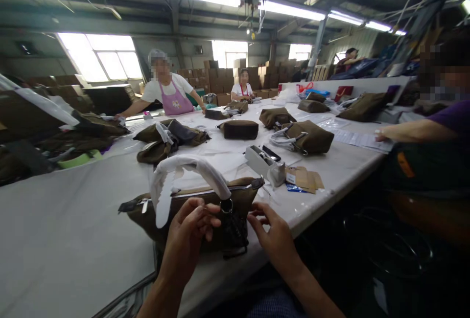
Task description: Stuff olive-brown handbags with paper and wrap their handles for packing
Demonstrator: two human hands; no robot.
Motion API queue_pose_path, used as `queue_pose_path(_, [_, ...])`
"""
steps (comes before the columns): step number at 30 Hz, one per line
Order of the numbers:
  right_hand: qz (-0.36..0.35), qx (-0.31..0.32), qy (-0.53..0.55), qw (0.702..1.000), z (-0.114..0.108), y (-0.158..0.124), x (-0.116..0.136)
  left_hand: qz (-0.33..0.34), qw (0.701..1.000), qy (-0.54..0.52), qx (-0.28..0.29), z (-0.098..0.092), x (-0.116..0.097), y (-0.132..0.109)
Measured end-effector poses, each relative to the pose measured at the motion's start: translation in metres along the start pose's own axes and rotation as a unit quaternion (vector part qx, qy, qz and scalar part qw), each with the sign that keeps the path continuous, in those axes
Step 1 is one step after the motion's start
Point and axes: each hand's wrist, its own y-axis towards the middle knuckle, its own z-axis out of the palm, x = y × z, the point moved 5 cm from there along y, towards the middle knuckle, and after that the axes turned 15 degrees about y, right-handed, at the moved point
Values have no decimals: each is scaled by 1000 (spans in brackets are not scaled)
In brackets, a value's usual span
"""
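Observation:
A brown handbag [147,222] stands upright at the table's near edge, its silver zipper along the top. Its handles [191,164] are wrapped in white paper. From a metal ring [226,205] at the handle's base hangs a dark tassel or strap [237,232]. My left hand [191,230] is in front of the bag, just left of the ring, with fingers curled and thumb pressed in. At the bag's right end, my right hand [271,232] pinches thumb and forefinger together. Whatever lies between the fingers of either hand is too small to make out.
Beyond the bag are a grey tape dispenser [262,164], brown paper tags [306,179] and several more brown bags [238,129] on the white table [73,230]. A co-worker in a purple apron [176,95] stands across; another person's arm [411,135] reaches in from the right.

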Motion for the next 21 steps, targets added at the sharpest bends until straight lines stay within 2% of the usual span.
queue_pose_path(4, [84,39,65,994,7,-11,-19,-12,1000,9,-10,-4,8,1])
queue_pose_path(7, [146,55,170,973,11,-18,-32,-24,999,7,-24,-6,12,6])
queue_pose_path(9, [163,77,234,955,13,-20,-37,-29,999,5,-27,-4,11,8])
queue_pose_path(12, [184,102,262,942,10,-18,-36,-27,999,-4,-31,1,8,8])
queue_pose_path(15, [177,101,264,943,3,-14,-28,-17,999,-11,-41,5,5,7])
queue_pose_path(17, [151,78,258,951,0,-12,-23,-6,999,-3,-49,7,4,6])
queue_pose_path(21, [46,-8,126,991,-1,-14,-17,8,998,22,-58,8,3,5])
